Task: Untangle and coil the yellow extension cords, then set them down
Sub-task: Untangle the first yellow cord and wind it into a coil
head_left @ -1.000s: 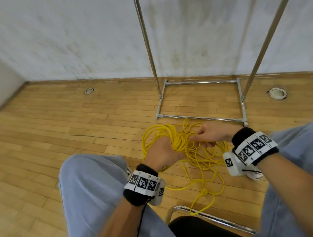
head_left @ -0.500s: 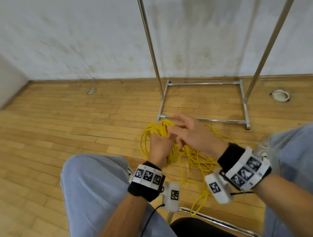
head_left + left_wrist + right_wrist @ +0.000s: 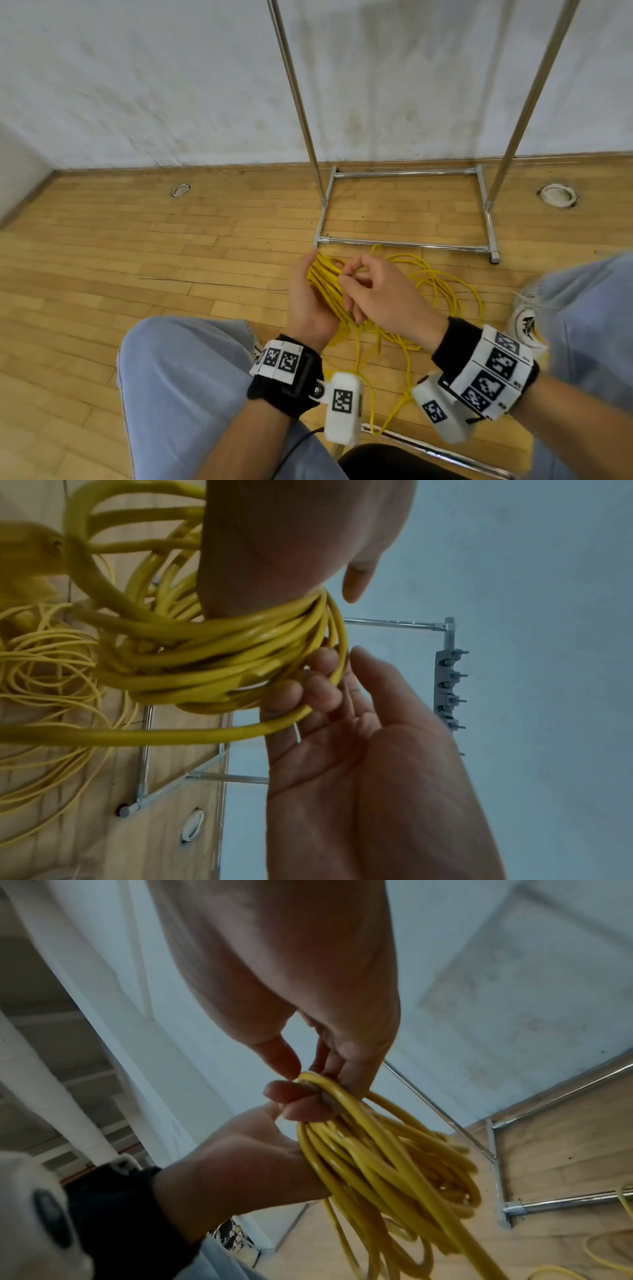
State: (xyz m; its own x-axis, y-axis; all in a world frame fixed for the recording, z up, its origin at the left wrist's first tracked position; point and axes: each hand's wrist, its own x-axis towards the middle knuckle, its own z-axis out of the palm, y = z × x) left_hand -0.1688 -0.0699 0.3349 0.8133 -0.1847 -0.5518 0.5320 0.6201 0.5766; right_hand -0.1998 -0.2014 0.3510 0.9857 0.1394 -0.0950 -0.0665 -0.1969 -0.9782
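My left hand [image 3: 306, 296] grips a bundle of yellow cord loops [image 3: 325, 285] held up between my knees. In the left wrist view its fingers [image 3: 316, 681] curl round the coil [image 3: 205, 653]. My right hand [image 3: 352, 278] is right beside it, thumb and fingers pinching a strand at the top of the coil [image 3: 394, 1164]. In the right wrist view that pinch [image 3: 308, 1068] sits just above the left fingers [image 3: 296, 1102]. More loose yellow cord [image 3: 445, 286] lies tangled on the wooden floor to the right, and one end [image 3: 406, 399] trails towards me.
A chrome garment rack [image 3: 404, 244] stands just beyond the cords, against the white wall. Two round floor sockets [image 3: 180, 189] [image 3: 556, 195] are set in the floor. My knees flank the cords, a white shoe [image 3: 527, 318] is at the right, a chair frame [image 3: 428, 448] below.
My right hand has come left from the loose cord to the coil. Both hands have risen, lifting the coil higher.
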